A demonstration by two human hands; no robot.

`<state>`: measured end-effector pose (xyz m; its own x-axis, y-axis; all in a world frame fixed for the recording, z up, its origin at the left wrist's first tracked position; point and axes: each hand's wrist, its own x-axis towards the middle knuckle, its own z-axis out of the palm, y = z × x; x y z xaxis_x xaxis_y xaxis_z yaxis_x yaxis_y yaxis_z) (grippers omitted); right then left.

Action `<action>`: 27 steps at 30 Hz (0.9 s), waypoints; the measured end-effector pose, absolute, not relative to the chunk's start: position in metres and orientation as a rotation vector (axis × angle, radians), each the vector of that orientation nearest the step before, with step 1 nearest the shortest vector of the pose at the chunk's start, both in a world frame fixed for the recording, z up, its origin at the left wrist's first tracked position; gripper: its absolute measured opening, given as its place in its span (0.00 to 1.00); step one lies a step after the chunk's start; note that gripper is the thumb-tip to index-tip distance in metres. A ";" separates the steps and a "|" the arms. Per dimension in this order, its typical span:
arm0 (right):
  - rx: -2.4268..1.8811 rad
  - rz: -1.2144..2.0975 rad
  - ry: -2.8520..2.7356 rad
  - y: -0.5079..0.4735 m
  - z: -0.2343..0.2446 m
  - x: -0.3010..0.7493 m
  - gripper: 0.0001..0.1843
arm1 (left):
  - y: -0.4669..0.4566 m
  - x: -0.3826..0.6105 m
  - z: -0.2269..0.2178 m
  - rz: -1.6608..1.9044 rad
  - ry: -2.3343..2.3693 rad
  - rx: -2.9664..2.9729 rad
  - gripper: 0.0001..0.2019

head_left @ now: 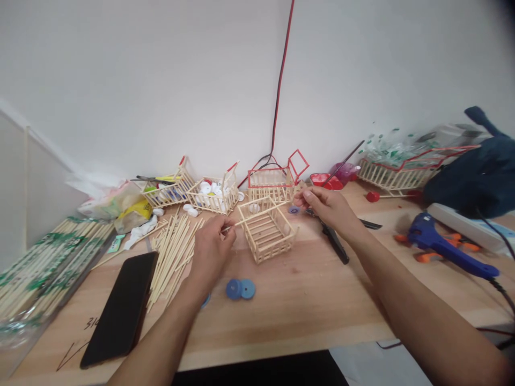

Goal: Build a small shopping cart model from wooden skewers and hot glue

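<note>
A: Stick basket [267, 231], the small open crate of bamboo sticks, stands on the wooden table [322, 305] between your two hands. Where is the loose stick?

B: You hold one thin bamboo stick [257, 213] across the basket's top. Your left hand [212, 251] pinches its near end between thumb and fingertips, the other fingers curled in. Your right hand [324, 206] pinches the far end, fingers pressed together, just beside the basket's back corner.

A: What lies around it?

B: Two blue discs [240, 288] lie touching each other in front of the basket. A pile of loose sticks [173, 252] spreads to the left of your left hand, and a black phone [120, 308] lies face down beyond that. A black-handled tool [336, 244] lies under your right wrist. Behind the basket stands a red-edged basket [271, 182]; two more, holding white caps [211, 188], stand to its left. A blue glue gun [446, 246] rests well apart at the right.
</note>
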<state>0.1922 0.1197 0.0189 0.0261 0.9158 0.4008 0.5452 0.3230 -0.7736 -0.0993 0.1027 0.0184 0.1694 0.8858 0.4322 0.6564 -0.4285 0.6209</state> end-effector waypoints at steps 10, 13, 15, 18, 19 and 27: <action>-1.281 0.455 -1.459 0.117 0.025 0.195 0.18 | 0.105 -0.106 0.024 1.325 1.433 2.029 0.05; -1.266 0.445 -1.368 0.114 0.030 0.196 0.19 | 0.106 -0.105 0.025 1.349 1.389 1.976 0.06; -1.250 0.436 -1.314 0.113 0.033 0.197 0.19 | 0.105 -0.104 0.026 1.370 1.365 1.942 0.05; -1.218 0.399 -1.279 0.114 0.032 0.200 0.19 | 0.102 -0.101 0.033 1.392 1.307 1.851 0.05; -1.208 0.389 -1.271 0.115 0.031 0.201 0.19 | 0.100 -0.100 0.036 1.391 1.284 1.804 0.05; -1.151 0.321 -1.238 0.099 0.040 0.198 0.18 | 0.056 -0.098 0.060 1.306 1.130 1.404 0.06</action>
